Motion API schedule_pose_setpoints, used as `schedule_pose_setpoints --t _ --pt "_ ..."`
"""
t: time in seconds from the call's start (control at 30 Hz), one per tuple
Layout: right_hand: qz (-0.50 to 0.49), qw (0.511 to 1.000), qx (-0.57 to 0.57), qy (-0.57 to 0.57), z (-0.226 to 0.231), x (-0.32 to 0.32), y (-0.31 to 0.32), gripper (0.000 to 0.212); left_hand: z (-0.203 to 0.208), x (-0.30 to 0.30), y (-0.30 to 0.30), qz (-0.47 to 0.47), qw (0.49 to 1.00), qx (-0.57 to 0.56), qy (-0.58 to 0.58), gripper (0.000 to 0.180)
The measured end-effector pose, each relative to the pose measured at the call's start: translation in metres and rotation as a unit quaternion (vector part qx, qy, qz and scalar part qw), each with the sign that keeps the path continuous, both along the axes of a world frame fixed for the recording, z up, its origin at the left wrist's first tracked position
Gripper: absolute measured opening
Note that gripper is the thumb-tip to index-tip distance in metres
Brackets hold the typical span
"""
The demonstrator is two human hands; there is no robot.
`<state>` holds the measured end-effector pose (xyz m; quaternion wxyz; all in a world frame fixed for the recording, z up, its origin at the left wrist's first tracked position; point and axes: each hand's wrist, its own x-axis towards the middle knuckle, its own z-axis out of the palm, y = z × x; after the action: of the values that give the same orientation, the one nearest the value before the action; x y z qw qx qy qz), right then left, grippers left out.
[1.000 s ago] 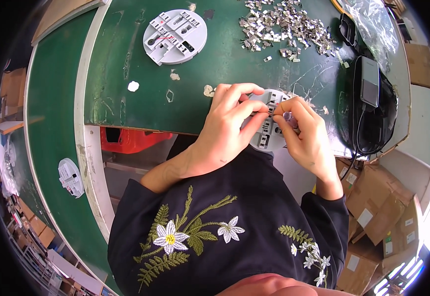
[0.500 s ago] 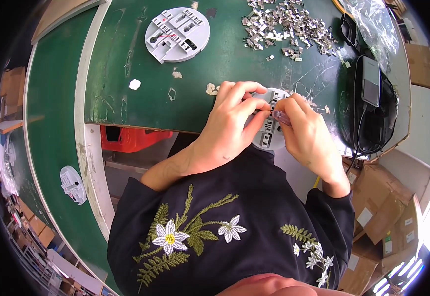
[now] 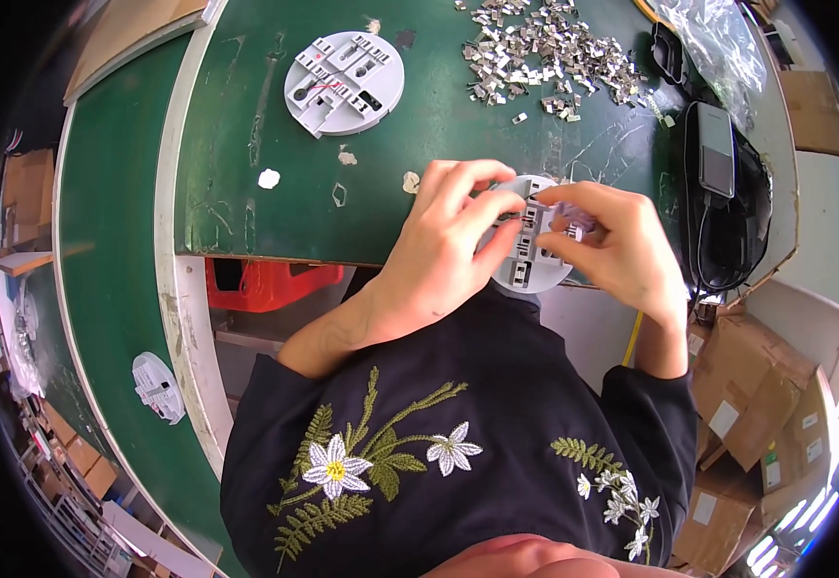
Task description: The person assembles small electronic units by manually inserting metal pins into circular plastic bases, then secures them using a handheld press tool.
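Note:
A round grey plastic base (image 3: 537, 275) with raised slots and metal contacts lies at the table's near edge, partly covered by my hands. My left hand (image 3: 448, 246) reaches over its left side, thumb and forefinger pinched on a thin dark and reddish wire (image 3: 518, 218). Over the right side is my right hand (image 3: 622, 246), its thumb and forefinger apart above the slots. A translucent purple tool handle (image 3: 578, 220) shows behind those fingers, seemingly tucked in the hand; its tip is hidden.
A second round base (image 3: 386, 82) with a red wire lies at the back left. Small metal clips (image 3: 554, 58) are heaped at the back. A black case (image 3: 747, 231) holding a grey device (image 3: 716, 149) is on the right. Another base (image 3: 157, 387) lies on the left bench.
My right thumb and forefinger have parted and shifted away from the wire, and the purple handle has moved right. My left hand keeps its pinch. The whole view has shifted slightly.

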<state>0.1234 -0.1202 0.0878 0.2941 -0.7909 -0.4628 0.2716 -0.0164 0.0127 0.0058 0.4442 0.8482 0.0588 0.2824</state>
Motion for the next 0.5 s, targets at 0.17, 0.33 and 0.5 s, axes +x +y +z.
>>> schedule_pose_setpoints --t 0.17,0.33,0.5 --pt "-0.139 0.985 0.038 0.098 0.006 -0.003 -0.009 0.014 0.003 0.010 0.005 -0.051 0.995 0.084 -0.011 0.018" --pt "-0.187 0.969 0.102 0.123 -0.003 -0.008 -0.014 0.014 0.004 0.015 0.004 -0.067 0.990 0.121 -0.008 0.018" --pt "-0.200 0.963 0.124 0.131 -0.005 -0.007 -0.017 0.009 0.000 0.016 0.000 -0.053 0.993 0.097 -0.028 0.016"
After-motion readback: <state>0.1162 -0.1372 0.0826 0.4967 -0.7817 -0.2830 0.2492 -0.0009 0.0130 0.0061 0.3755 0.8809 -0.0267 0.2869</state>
